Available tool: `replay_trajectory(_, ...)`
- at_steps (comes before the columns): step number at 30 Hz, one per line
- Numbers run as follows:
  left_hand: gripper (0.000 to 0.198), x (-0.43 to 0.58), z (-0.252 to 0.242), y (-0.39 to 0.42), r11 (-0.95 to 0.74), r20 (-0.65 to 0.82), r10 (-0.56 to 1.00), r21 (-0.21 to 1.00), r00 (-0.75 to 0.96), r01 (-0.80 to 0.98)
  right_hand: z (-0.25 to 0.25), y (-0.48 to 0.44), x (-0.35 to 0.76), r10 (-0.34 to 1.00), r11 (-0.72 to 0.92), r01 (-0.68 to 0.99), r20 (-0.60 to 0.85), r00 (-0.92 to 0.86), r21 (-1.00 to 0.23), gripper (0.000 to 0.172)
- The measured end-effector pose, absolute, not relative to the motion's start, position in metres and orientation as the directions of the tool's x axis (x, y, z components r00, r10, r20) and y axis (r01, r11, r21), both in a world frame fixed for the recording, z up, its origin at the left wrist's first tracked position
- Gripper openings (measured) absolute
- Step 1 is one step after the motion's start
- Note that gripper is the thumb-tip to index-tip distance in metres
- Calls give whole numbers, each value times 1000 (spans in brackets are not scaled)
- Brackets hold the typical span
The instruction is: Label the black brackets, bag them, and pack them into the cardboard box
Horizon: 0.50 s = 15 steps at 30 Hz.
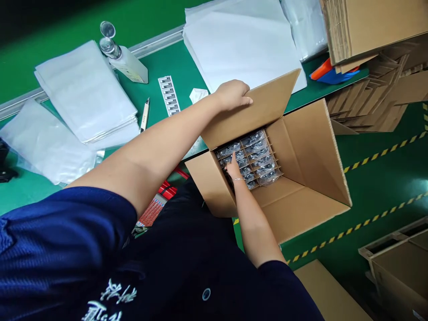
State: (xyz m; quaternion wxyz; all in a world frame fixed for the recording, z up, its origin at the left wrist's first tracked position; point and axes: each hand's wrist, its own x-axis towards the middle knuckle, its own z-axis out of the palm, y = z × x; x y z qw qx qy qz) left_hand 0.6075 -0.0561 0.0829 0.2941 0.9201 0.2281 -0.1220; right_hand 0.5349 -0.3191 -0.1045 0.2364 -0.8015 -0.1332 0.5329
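An open cardboard box (pixel 217 196) stands beside the table's edge, its flaps folded outward. My left hand (pixel 234 94) grips the edge of the flap (pixel 264 104) nearest the table, fingers closed over it. Inside the box, my right hand (pixel 233 168) reaches down with its index finger stretched out and nothing visible held in it. Cardboard dividers (pixel 245 149) split the inside into several cells. Dark items in clear plastic bags (pixel 262 154) fill these cells; their exact kind is hard to make out. My right hand partly covers the cells near it.
On the green table lie stacks of white bags (pixel 87 93), white sheets (pixel 234 40), a pump bottle (pixel 129 62), a utility knife (pixel 145 115) and a label strip (pixel 169 96). Flattened cardboard (pixel 384 26) is piled at upper right. Yellow-black tape (pixel 374 156) marks the floor.
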Motion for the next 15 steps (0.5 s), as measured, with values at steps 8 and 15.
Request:
replay_trajectory(8, 25, 608, 87, -60, -753, -350, 370, 430, 861, 498, -115, -333, 515, 353, -908, -45, -818, 453, -417, 67)
replay_trajectory(15, 23, 607, 90, -60, -736, -393, 385, 416, 835, 535, -122, -366, 516, 225, -937, -125, -839, 495, -325, 46)
